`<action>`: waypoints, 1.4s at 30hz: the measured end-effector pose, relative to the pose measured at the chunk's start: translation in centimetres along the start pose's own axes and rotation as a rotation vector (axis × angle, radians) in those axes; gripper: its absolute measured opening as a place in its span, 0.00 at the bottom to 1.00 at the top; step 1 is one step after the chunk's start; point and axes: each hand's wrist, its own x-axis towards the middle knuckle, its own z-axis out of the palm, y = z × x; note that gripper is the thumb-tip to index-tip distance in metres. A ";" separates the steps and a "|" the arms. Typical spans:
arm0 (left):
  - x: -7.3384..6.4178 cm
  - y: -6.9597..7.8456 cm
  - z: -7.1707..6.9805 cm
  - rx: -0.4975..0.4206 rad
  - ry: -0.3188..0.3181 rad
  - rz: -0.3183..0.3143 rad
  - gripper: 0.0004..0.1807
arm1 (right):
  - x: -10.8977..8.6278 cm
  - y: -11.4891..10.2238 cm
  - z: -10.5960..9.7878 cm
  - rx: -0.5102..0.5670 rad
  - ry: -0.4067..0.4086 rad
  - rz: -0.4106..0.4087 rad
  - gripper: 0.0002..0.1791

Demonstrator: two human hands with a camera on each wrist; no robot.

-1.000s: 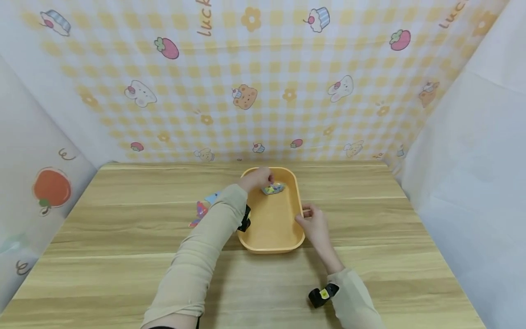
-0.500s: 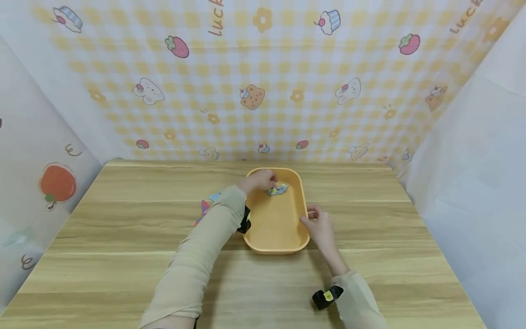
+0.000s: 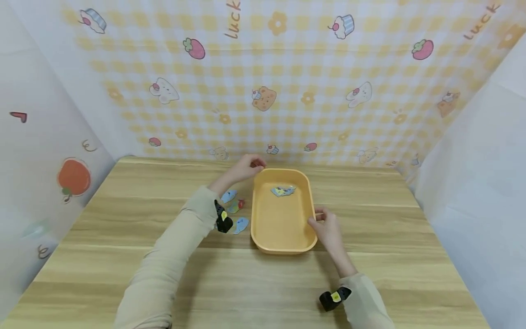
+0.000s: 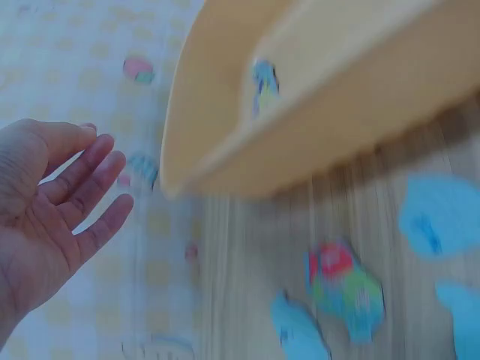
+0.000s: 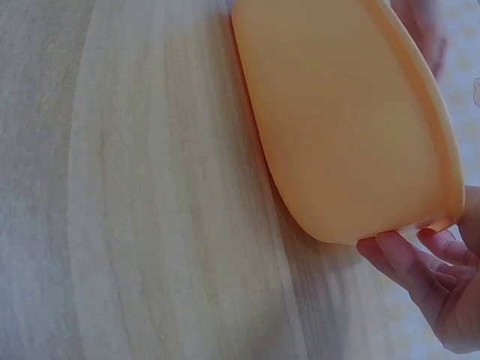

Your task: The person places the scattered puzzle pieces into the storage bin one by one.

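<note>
A yellow-orange rectangular tray [image 3: 283, 233] stands on the wooden table. Inside, toward its far end, lies a small flat blue-and-yellow piece [image 3: 283, 191]. My left hand [image 3: 243, 168] is raised beside the tray's far left corner, fingers loosely bent; in the left wrist view nothing is between them. With the thumb and fingers of my right hand [image 3: 330, 230], I hold the tray's right rim. Left of the tray lie several flat cutout pieces, among them a light blue piece [image 3: 241, 225] and a green-and-red piece [image 3: 236, 206], partly hidden near my left wrist.
The wooden table [image 3: 382, 219] extends on both sides of the tray. A yellow-checked cloth [image 3: 230, 91] hangs behind its far edge, and white sheets flank it. A black wrist camera [image 3: 223, 218] sits close over the loose pieces.
My left hand has let go of the blue-and-yellow piece and moved out of the tray, left and back. More loose pieces now show. My right hand stays on the rim; the head view has shifted.
</note>
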 end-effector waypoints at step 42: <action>-6.4 -6.7 -0.9 0.218 -0.093 -0.447 0.12 | 0.1 0.8 -1.6 0.174 -0.167 0.128 0.29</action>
